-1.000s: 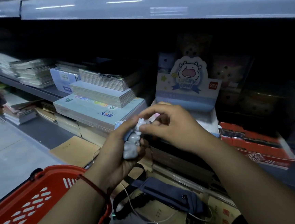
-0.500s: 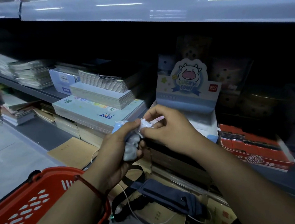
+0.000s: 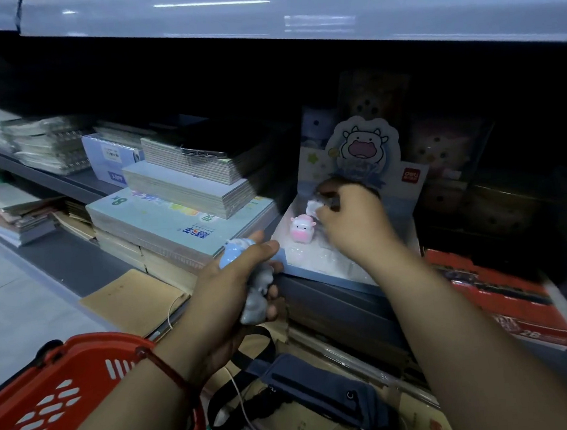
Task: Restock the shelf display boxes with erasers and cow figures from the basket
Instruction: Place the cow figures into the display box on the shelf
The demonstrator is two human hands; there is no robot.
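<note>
My right hand [image 3: 351, 226] pinches a white cow figure [image 3: 311, 207] over the display box [image 3: 328, 276], at 1 o'clock of the pink cow [image 3: 302, 228]. If I set it down carelessly, I may knock the pink one over. My left hand [image 3: 233, 287], at 7 o'clock of the box, grips several figures [image 3: 257, 299]; one may slip out.

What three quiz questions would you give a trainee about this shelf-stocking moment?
1. Which figure stands in the cow display box? A) pink cow figure B) green frog C) yellow duck
2. True or false: the left hand is empty.
3. Fill in: the right hand pinches a small ____ cow figure above the box.
Key: 1 A. 2 False: it grips a blue cow figure and a grey cow figure. 3 white.
</note>
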